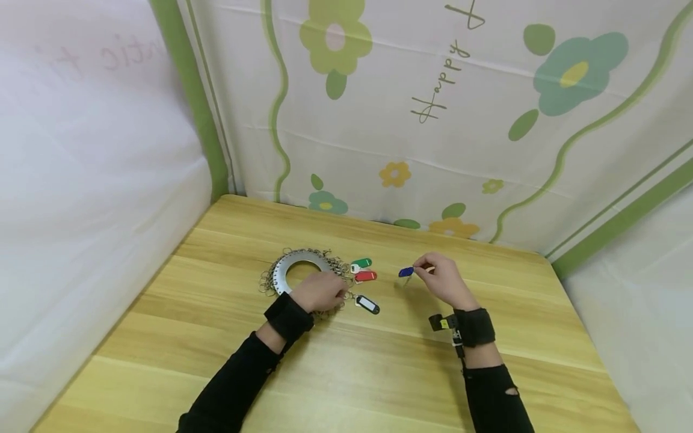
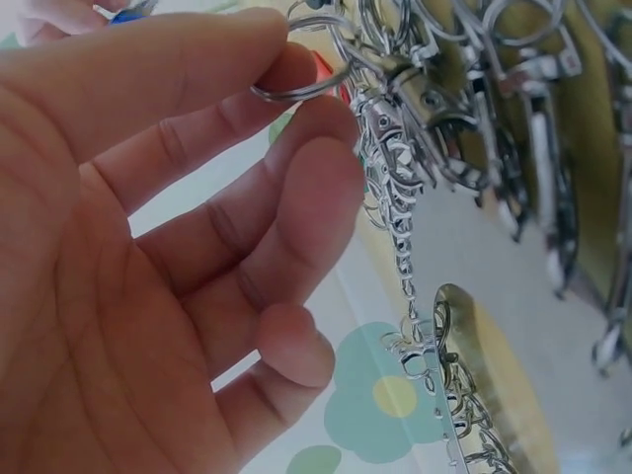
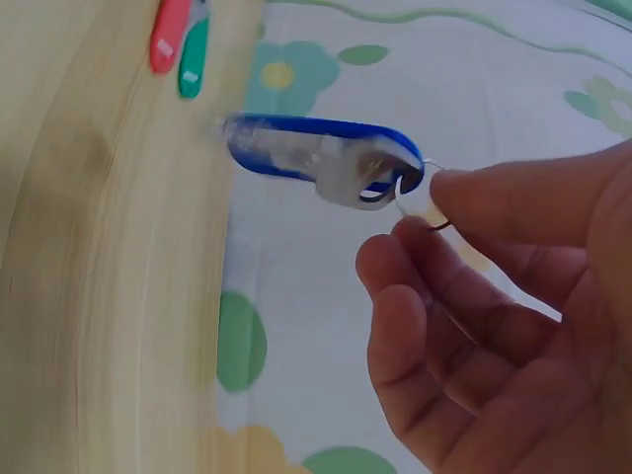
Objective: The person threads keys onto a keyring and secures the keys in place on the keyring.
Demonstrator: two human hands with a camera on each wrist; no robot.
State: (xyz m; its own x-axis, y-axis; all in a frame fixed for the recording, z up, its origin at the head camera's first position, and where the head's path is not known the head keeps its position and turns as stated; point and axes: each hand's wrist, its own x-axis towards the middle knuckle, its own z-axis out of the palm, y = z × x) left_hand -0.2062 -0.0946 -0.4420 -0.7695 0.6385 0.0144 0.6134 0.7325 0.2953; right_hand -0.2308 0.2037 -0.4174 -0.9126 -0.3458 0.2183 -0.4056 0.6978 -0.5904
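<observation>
Blue key tag [image 1: 406, 272] pinched by right hand [image 1: 445, 280]; left hand [image 1: 319, 291] pinches keyring [image 2: 296, 87]; three tags on table [image 1: 379, 373].

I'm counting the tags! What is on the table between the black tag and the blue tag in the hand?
Nothing. In the head view, only bare wooden table lies between the black key tag and the blue key tag held by the right hand.

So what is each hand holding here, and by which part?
The right hand pinches the blue key tag by its small ring. The left hand pinches a metal split ring on a chain, fingers at the ring's rim.
</observation>
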